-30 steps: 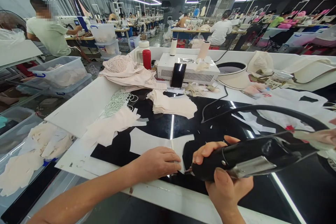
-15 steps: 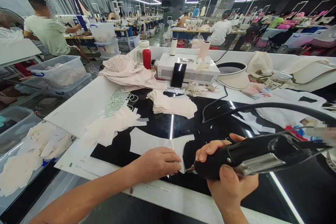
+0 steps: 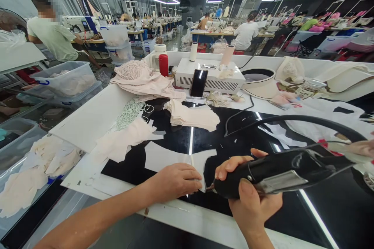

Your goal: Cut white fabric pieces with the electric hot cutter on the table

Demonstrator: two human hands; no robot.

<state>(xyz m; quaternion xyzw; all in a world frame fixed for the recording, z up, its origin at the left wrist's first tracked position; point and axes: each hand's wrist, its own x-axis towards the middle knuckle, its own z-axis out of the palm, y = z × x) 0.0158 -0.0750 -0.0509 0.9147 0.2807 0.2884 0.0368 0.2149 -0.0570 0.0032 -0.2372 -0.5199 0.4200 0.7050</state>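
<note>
A pale cut piece lies on the glossy black surface. My left hand rests on its near edge, fingers together and pressing it down. My right hand is wrapped round a black handheld tool with a cable at its rear. The tool's thin metal tip points left and meets the right edge of the piece, close to my left fingertips. Beyond the piece sits a stack of cream fabric pieces. More cream fabric lies to the left, beside a tangle of green cord.
At the back stand a white box, a phone and a red bottle. The tool's cable arcs across the right side, near a white plastic bag. Plastic bins are at the left. People sit at sewing machines beyond.
My right hand and the tool have shifted slightly left, the tip closer to my left fingertips. My left hand has barely moved. The seated person at the left has lowered an arm.
</note>
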